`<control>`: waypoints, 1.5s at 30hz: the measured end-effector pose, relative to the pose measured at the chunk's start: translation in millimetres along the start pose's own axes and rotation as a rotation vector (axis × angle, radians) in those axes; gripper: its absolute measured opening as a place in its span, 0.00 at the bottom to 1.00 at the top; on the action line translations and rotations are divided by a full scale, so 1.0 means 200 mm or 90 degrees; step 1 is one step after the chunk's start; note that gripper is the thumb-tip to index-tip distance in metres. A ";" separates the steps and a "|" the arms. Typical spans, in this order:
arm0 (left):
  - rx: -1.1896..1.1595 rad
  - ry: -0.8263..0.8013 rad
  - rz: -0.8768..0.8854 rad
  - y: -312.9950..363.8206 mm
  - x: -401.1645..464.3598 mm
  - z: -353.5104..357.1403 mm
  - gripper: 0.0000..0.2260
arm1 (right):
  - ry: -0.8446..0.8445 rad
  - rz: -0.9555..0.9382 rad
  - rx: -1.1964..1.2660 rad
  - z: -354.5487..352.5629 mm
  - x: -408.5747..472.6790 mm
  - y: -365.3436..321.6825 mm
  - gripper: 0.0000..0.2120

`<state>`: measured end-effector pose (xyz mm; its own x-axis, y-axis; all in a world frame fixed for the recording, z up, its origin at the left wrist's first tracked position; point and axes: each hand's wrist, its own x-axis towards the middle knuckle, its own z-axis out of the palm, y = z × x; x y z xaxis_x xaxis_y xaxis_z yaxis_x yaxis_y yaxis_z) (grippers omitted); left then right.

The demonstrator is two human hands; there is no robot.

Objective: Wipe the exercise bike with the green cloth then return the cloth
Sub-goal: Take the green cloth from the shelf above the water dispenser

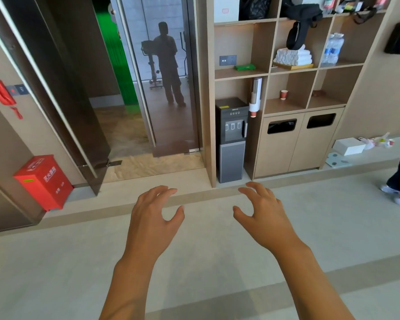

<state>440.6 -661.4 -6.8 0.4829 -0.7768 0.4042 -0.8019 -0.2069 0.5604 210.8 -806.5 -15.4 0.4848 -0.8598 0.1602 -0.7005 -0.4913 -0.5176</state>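
Evidently the fetching step is in hand — both grips are empty: the left hand (pixel 153 211) and right hand (pixel 263 209) hover with fingers spread and curled, holding nothing. Well beyond and above the right grip, the flat folded green cloth (pixel 245 67) lies on a shelf of the pale wooden cubby unit (pixel 270 72). An upright exercise bike (pixel 151 65) shows in the tinted glass door (pixel 169 88), far ahead of the left grip. Next, I judge — step closer, reach up, pinch the cloth.
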 end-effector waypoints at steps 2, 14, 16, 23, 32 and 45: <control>0.003 -0.005 0.002 0.03 0.11 0.08 0.19 | -0.002 0.005 0.004 -0.02 0.13 0.07 0.28; 0.011 -0.001 -0.015 0.27 0.77 0.62 0.18 | -0.002 -0.002 0.005 -0.17 0.88 0.58 0.28; 0.014 -0.001 -0.016 0.30 0.85 0.70 0.18 | -0.002 -0.002 0.012 -0.17 0.97 0.66 0.28; 0.014 -0.009 0.000 0.37 1.11 0.91 0.17 | 0.002 0.018 0.030 -0.19 1.20 0.87 0.28; 0.002 -0.050 0.026 0.36 1.53 1.17 0.18 | 0.031 0.043 0.027 -0.13 1.61 1.02 0.28; -0.019 -0.083 0.052 -0.01 2.50 1.37 0.18 | 0.050 0.065 -0.004 0.06 2.55 0.88 0.27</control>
<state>586.9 -1212.1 -4.8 0.3657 -0.8611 0.3532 -0.8245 -0.1237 0.5522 340.5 -1330.5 -34.3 0.3690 -0.9134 0.1719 -0.7478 -0.4016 -0.5287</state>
